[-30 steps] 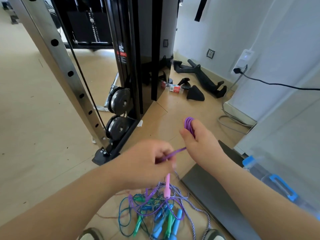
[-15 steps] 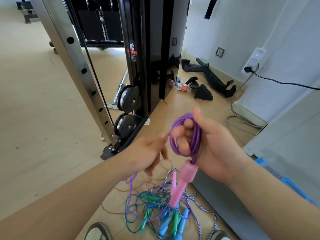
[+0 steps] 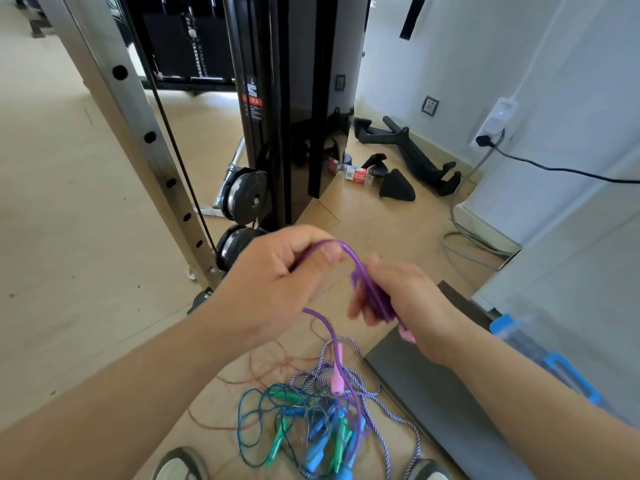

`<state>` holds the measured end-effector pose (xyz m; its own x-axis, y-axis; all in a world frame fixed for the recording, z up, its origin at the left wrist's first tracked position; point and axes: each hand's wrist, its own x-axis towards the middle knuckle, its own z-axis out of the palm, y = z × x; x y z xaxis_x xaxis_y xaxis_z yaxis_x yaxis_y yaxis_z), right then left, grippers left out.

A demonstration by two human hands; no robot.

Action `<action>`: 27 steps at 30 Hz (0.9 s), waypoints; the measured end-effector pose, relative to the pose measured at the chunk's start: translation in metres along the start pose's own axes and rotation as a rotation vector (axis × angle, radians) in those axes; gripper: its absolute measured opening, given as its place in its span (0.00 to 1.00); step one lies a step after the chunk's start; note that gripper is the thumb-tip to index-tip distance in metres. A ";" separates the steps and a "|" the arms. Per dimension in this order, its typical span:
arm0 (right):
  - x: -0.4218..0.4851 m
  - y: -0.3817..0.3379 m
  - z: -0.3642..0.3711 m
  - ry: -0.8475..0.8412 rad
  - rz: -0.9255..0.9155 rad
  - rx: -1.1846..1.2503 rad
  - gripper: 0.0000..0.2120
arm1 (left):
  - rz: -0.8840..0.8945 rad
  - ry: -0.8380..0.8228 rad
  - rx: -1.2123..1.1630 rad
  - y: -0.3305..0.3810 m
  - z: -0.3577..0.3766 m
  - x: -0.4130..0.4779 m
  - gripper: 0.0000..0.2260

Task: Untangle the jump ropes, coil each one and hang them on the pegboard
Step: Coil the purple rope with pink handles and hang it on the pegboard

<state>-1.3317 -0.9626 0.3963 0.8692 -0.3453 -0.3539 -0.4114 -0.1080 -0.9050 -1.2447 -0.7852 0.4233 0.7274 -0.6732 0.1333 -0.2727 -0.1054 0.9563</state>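
- Gym floor [image 3: 69,237] of tan boards; a cable machine [image 3: 298,98] is seen behind, a dark mat [image 3: 433,386] to the right.
- Purple rope [image 3: 349,252] is held up over the floor between both hands.
- Left hand [image 3: 277,285]: the strand is pinched between thumb and forefinger, other fingers curled.
- Right hand [image 3: 412,299]: fingers are wrapped round a bundle of purple loops [image 3: 374,299]; a pink handle [image 3: 407,334] is seen below the palm.
- A short arc of rope is run from the left pinch across to the loops; the hands are just beside each other.
- Slack tail is dropped from under the left hand, near vertical, to a second pink handle [image 3: 337,379] at the tangle [image 3: 311,420], which lies on the floor along the mat's left edge, directly below the hands.
- Judged: the next wrap would be fed by the left hand, nearer the slack; a snag in the tangle is likely.
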 end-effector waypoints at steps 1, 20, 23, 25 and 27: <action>-0.007 -0.006 0.005 -0.092 0.040 0.090 0.31 | 0.023 0.073 0.030 -0.004 -0.001 0.004 0.08; 0.021 0.017 -0.009 0.405 -0.135 -0.481 0.15 | -0.406 -0.596 -0.027 -0.005 0.008 -0.008 0.10; 0.018 0.012 0.003 0.196 -0.112 -0.281 0.21 | -0.163 -0.156 -0.063 -0.004 -0.001 0.000 0.11; 0.006 -0.003 0.015 -0.045 -0.052 -0.050 0.32 | -0.053 0.042 0.054 -0.012 -0.007 0.007 0.11; -0.008 -0.017 0.021 -0.238 0.003 0.104 0.34 | -0.041 0.119 0.142 -0.024 -0.010 0.012 0.13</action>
<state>-1.3255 -0.9387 0.4097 0.9131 -0.1149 -0.3913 -0.3946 -0.0070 -0.9188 -1.2229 -0.7832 0.4045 0.8066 -0.5759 0.1332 -0.3216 -0.2384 0.9164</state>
